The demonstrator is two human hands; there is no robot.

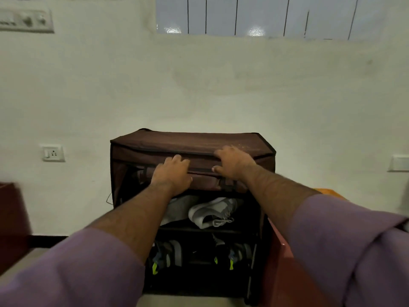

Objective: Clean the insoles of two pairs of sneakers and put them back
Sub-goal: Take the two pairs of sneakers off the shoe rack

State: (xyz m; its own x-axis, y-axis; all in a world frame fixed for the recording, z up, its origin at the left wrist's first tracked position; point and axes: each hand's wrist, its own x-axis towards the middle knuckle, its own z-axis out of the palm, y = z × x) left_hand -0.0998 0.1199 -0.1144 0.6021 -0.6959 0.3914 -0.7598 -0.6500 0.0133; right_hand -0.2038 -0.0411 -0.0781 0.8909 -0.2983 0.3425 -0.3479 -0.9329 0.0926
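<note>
While pinning the rolled-up front flap (205,181) against the top edge of the brown fabric shoe rack (190,141), left hand (173,173) and right hand (232,162) both pressing flat, gripping nothing. Likely just opening up; next, reaching down for the white sneakers (211,210) on the upper shelf, dark sneakers (166,254) waiting below.

Both hands press on the rolled-up front flap (199,176) of a brown fabric shoe rack (192,142), leaving its two shoe-crowded shelves open, hemmed by a red-brown cabinet (285,269) alongside.
</note>
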